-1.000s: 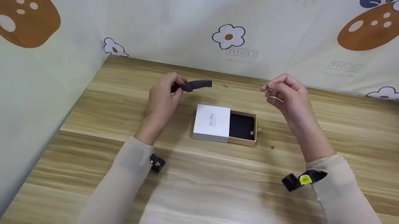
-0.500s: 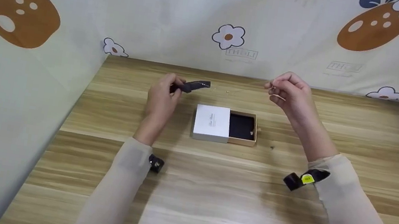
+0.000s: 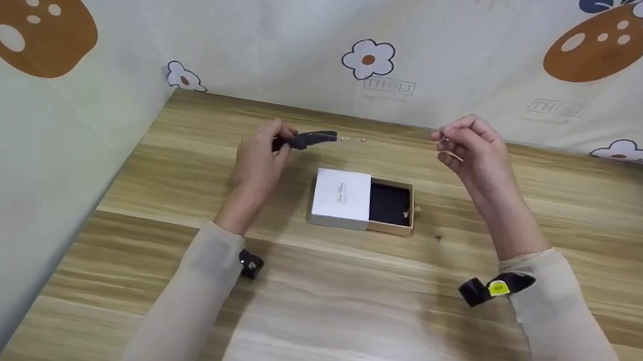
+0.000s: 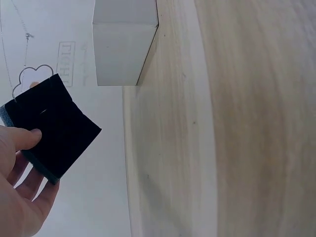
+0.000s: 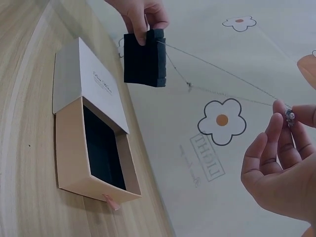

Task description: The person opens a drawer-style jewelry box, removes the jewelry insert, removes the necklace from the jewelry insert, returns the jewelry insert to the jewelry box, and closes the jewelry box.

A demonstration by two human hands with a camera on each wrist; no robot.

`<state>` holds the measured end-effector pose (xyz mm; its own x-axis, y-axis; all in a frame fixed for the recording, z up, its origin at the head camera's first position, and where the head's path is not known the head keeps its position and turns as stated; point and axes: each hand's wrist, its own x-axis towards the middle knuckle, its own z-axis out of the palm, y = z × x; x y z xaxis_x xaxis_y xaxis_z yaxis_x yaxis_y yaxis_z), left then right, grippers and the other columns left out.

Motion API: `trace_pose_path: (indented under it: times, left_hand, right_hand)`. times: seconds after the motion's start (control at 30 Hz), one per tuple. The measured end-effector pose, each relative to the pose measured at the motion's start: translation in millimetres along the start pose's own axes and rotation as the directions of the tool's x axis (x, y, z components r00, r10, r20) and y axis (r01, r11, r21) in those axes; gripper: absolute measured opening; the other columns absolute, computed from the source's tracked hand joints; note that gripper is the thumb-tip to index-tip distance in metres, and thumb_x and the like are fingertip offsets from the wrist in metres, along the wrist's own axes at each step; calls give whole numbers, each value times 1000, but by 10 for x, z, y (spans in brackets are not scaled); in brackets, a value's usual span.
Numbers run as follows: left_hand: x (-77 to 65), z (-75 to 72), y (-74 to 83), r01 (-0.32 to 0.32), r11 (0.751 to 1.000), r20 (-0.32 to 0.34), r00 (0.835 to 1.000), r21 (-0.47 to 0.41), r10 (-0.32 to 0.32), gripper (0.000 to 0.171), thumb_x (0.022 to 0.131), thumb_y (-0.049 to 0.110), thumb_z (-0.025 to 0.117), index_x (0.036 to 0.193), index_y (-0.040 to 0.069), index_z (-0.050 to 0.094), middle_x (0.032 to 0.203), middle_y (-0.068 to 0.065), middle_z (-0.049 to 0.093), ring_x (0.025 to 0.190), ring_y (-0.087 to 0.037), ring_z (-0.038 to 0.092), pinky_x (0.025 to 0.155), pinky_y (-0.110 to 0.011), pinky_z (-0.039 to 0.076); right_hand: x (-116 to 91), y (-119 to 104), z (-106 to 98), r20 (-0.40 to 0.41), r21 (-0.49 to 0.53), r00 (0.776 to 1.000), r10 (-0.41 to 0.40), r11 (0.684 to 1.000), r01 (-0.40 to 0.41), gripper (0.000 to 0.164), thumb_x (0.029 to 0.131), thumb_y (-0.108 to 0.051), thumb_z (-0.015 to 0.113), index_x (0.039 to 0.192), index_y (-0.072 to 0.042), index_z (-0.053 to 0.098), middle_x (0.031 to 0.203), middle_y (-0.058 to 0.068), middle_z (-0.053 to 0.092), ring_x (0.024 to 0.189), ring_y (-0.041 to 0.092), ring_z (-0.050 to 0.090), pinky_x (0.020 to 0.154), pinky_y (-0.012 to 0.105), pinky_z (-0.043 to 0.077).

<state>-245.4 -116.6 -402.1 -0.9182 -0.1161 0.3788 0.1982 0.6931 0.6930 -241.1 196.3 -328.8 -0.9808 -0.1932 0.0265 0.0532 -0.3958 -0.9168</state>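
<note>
My left hand (image 3: 261,155) pinches a thin black foam pad (image 4: 57,131) between thumb and fingers, above the table behind the box. With my right hand (image 3: 476,149) I pinch the small pendant (image 5: 290,116) of a fine silver necklace between thumb and fingertips. Its chain stretches across from the pad's edge to those fingers, one strand nearly straight and another sagging, with a tiny clasp-like piece (image 5: 189,85) on it. Between the hands and closer to me lies a white box sleeve (image 3: 342,195), its tan drawer (image 3: 389,229) slid partly out to the right, lined in black.
The box rests on a wood-grain table (image 3: 303,305). Directly behind the table's far edge hangs a pale printed cloth (image 3: 293,30). A small ribbon tab (image 5: 111,201) sticks out from the drawer's front.
My right hand has shifted slightly right and up with the pendant, and more of the chain shows between the hands. My left hand has drifted a little left with the pad.
</note>
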Motion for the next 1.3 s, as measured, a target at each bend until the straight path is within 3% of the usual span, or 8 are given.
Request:
trace_pose_path:
  times: [0.43,0.8,1.3]
  left_hand:
    - [-4,1,-42,6,1000,-7,1000,-9,-6,5,86,3,64,88,8,62,106,2,68,105,-16,62,93,-28,49]
    - [-2,-17,-47,20,999,11,1000,49,-21,8,86,5,65,92,11,64,108,1,66,108,-19,60,95,-28,48]
    - [5,-31,-97,30,999,7,1000,14,-30,8,85,5,65,90,11,63,107,3,67,106,-17,61,93,-28,49]
  right_hand:
    - [-9,-9,-5,2,33,1000,-18,999,18,21,92,1,51,75,-6,60,78,7,70,65,14,58,64,26,50]
    - [-19,-20,5,19,39,999,-30,999,29,16,91,1,53,78,-6,60,79,7,69,66,15,59,65,26,50]
    - [-20,-94,-62,17,84,999,-36,996,34,15,91,0,53,79,-5,59,80,9,69,68,16,59,65,27,49]
